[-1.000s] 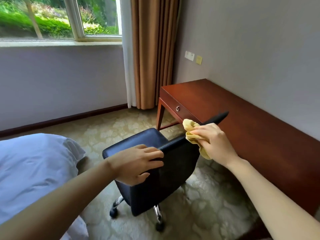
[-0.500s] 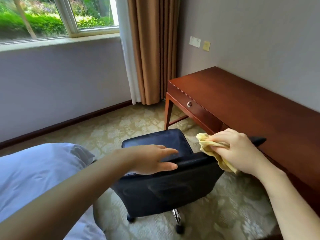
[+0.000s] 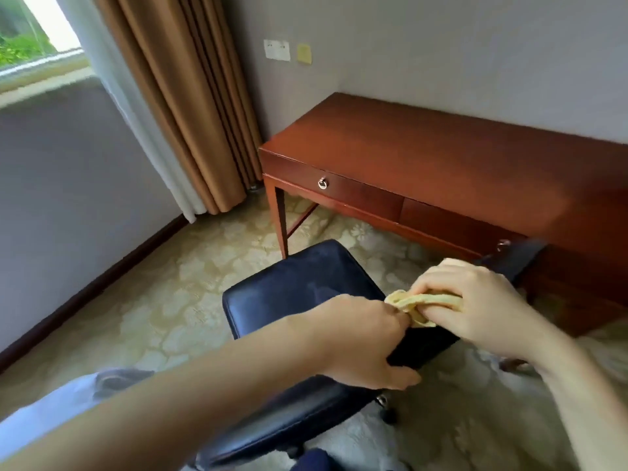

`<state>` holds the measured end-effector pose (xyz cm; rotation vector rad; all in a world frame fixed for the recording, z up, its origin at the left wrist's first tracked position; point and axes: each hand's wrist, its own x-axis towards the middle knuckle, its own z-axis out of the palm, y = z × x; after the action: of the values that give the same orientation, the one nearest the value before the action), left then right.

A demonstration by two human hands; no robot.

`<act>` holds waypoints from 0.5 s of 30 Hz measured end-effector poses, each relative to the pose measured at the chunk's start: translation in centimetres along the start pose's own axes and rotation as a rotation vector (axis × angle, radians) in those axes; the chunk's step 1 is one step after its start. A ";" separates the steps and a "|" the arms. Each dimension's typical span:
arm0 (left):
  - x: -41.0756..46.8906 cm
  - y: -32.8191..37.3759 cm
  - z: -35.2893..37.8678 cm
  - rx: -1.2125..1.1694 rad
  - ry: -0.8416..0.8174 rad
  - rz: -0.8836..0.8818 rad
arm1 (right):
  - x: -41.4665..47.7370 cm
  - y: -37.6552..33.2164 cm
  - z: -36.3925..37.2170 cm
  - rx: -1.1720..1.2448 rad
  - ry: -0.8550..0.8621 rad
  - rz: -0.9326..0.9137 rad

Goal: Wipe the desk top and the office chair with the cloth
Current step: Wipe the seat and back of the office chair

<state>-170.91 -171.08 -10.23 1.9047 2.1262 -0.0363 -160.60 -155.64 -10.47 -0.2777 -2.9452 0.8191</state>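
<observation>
The black office chair [image 3: 299, 287] stands in front of the reddish wooden desk [image 3: 441, 158], its backrest top toward me. My right hand [image 3: 475, 307] grips a bunched yellow cloth [image 3: 418, 305] at the top of the backrest. My left hand [image 3: 367, 338] sits just left of it on the backrest edge, fingers curled over the edge and touching the end of the cloth. Whether the left fingers pinch the cloth or only hold the chair is unclear. The desk top is bare.
A tan curtain [image 3: 190, 107] hangs at the corner left of the desk, beside a window [image 3: 30, 45]. White bedding [image 3: 51, 413] lies at the lower left. Patterned carpet [image 3: 190, 277] covers the floor. The desk has a drawer with a ring pull [image 3: 322, 183].
The view swung right and down toward the desk front. My left hand moved right along the backrest to meet the cloth. My right hand still holds the cloth on the backrest top.
</observation>
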 end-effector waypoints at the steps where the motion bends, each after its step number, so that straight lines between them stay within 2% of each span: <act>1: -0.5 -0.4 0.2 0.039 0.002 0.054 | -0.2 -1.0 0.6 -0.022 0.031 0.046; 5: -2.0 -1.3 0.7 0.065 0.029 0.152 | -0.8 -3.8 1.9 -0.066 0.074 0.162; 8: -3.6 -1.8 1.3 0.057 0.026 0.211 | -1.7 -5.5 3.7 -0.083 0.202 0.226; 10: -5.0 -1.9 1.9 0.047 0.036 0.212 | -2.2 -6.1 5.5 -0.095 0.344 0.233; 13: -6.9 -2.6 2.3 -0.007 0.136 0.154 | -2.5 -6.9 8.8 -0.135 0.687 0.168; 15: -8.3 -2.9 2.9 0.139 0.233 0.117 | -2.5 -7.7 11.3 -0.186 0.886 0.137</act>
<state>-172.50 -180.11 -11.61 2.2072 2.2032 0.0671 -160.64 -168.33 -16.14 -0.6577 -2.1659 0.2939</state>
